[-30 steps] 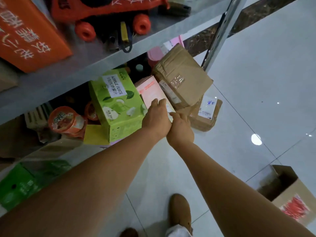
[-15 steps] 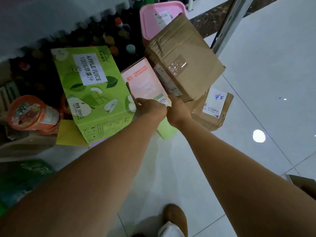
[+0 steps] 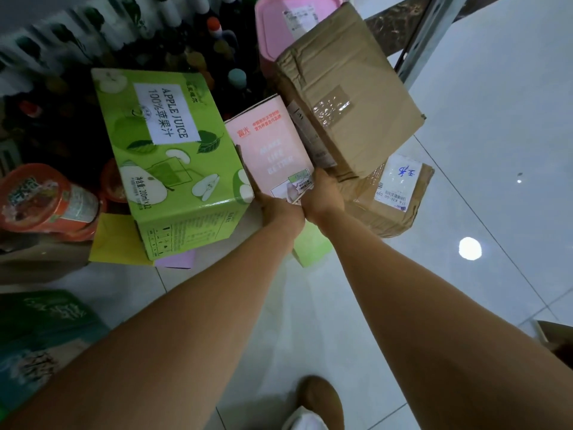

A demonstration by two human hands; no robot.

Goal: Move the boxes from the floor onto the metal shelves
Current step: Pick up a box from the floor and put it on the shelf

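Note:
A pink box [image 3: 269, 147] stands between a green apple juice carton [image 3: 167, 162] on its left and a taped brown cardboard box [image 3: 347, 100] on its right. My left hand [image 3: 280, 211] grips the pink box's near left corner. At the near right corner my right hand [image 3: 322, 198] grips it too. A second brown box [image 3: 393, 200] with a white label lies under the taped one. The shelf's metal upright [image 3: 431, 35] rises at the top right.
A pink lidded bin [image 3: 279, 23] and several bottles [image 3: 217, 57] stand behind the boxes. Orange noodle cups [image 3: 46, 197] sit at the left, a green pack [image 3: 40, 330] at the lower left. White tiled floor [image 3: 465, 274] spreads to the right; my shoe [image 3: 319, 401] is below.
The view has dropped closer to the boxes below the shelf. Both hands went from reaching at the pink box's near end to gripping its two near corners.

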